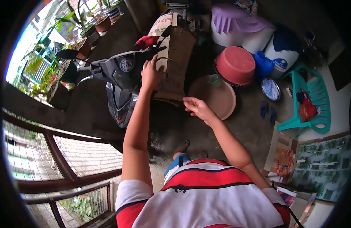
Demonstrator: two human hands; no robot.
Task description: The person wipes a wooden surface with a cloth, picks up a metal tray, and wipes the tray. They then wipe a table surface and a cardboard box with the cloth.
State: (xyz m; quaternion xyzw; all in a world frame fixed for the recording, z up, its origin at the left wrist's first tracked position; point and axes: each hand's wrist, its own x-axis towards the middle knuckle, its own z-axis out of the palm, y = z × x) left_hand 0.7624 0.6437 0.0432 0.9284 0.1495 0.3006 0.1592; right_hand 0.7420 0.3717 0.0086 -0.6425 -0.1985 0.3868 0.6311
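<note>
A scooter (122, 68) stands ahead of me, with a large brown cardboard sheet (179, 49) over its seat side. Red and black print marks the paler strip of the cardboard. My left hand (150, 74) is beside the handlebar, fingers stretched and apart over the cardboard's left part. Its index finger points toward a red cloth (146, 42) by the brake lever. At the cardboard's lower right corner, my right hand (198, 109) has its fingertips closed on the edge; the fingers are partly bent, and the exact grip is small to see.
Right of the cardboard are a wide tan basin (225, 98) holding a green dipper (214, 79), a red tub (236, 65) and a blue pitcher (263, 64). Beyond them stands a green plastic bench (323, 89) with clothes. Slippers (268, 111) lie on the floor; potted plants (82, 36) line the left.
</note>
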